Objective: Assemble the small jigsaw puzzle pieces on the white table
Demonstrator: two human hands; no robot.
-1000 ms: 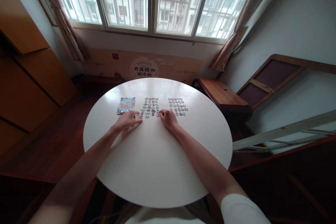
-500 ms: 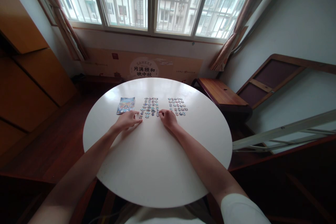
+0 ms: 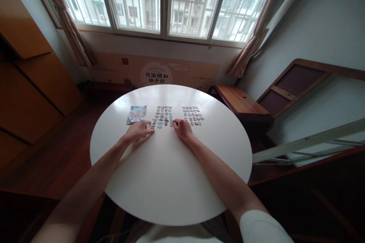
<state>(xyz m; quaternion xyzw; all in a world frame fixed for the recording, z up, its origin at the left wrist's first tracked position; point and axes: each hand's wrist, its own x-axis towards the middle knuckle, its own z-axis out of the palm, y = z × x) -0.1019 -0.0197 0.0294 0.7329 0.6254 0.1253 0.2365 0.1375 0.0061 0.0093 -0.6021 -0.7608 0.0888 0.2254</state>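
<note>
Small jigsaw pieces lie in two groups on the white round table (image 3: pixel 168 174): a left group (image 3: pixel 164 113) between my hands and a right group (image 3: pixel 192 111) just past my right hand. My left hand (image 3: pixel 139 130) rests at the near left edge of the left group, thumb and fingers apart, holding nothing I can see. My right hand (image 3: pixel 182 128) is curled, its fingertips at the right edge of the left group. Whatever sits in those fingertips is too small to make out. A colourful picture sheet (image 3: pixel 137 114) lies flat beyond my left hand.
A wooden bench (image 3: pixel 241 99) stands behind the table at the right. Below the barred window (image 3: pixel 137 3) a beige printed panel (image 3: pixel 114 66) lines the wall. Wooden cabinets (image 3: pixel 37 95) are at the left, and a pale metal frame (image 3: pixel 308 142) leans at the right.
</note>
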